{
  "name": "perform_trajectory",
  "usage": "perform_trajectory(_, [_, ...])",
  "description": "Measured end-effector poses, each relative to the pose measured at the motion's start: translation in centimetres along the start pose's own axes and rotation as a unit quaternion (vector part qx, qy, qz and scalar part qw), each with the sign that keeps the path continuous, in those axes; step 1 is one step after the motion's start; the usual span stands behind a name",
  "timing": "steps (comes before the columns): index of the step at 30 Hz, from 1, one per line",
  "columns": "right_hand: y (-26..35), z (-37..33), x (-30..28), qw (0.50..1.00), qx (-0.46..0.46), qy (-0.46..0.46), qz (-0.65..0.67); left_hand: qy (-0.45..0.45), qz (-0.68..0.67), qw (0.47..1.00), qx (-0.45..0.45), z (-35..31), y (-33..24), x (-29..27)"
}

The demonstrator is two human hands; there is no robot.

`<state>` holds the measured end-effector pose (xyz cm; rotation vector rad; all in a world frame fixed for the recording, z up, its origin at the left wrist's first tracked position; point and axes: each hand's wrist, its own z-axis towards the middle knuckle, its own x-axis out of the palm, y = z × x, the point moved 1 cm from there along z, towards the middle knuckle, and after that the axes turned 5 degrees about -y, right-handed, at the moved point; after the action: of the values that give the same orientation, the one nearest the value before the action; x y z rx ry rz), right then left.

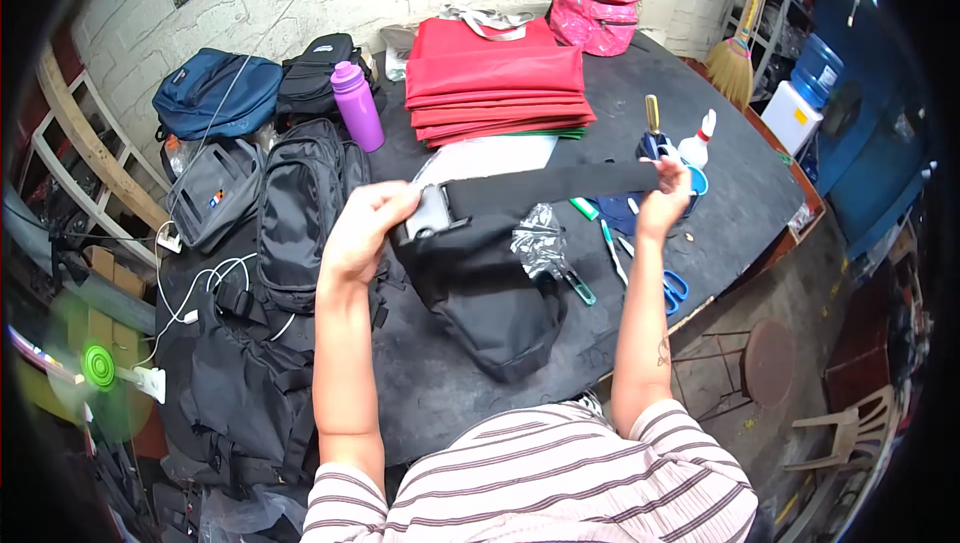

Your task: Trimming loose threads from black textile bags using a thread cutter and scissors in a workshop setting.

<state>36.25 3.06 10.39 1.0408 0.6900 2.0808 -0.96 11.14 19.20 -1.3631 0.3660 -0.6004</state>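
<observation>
A small black fabric bag [485, 308] is in front of me over the dark table, at the middle. My left hand [365, 228] is closed on its upper left corner, beside a grey piece [430, 213] whose kind I cannot tell. From that corner a wide black strap [560, 185] runs across to the right, stretched nearly straight. Its far end is pinched in the fingers of my right hand [665, 201]. Just behind the bag lies a crumpled clear plastic wrapper [538, 241], with a green-handled tool [578, 286] next to it.
Blue scissors [677, 290] and a teal pen-like tool [612, 248] lie near my right forearm. A white bottle [694, 149] stands beyond my right hand. Folded red fabric [500, 83] and a purple bottle [358, 108] are farther back. Dark backpacks [305, 213] crowd the left.
</observation>
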Motion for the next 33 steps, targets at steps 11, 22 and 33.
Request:
perform_trajectory(11, [4.7,-2.1,3.0,0.620,-0.045,0.439,-0.648,-0.091,0.049,0.992,-0.068,-0.6,12.6,-2.9])
perform_trajectory(22, [7.1,-14.2,8.8,0.772,-0.158,0.595,-0.160,-0.032,0.014,0.997,-0.075,-0.1,10.0,1.5])
perform_trajectory(33, [9.2,-14.5,8.3,0.807,-0.035,0.575,-0.130,-0.042,-0.020,0.996,-0.080,-0.7,8.5,3.0])
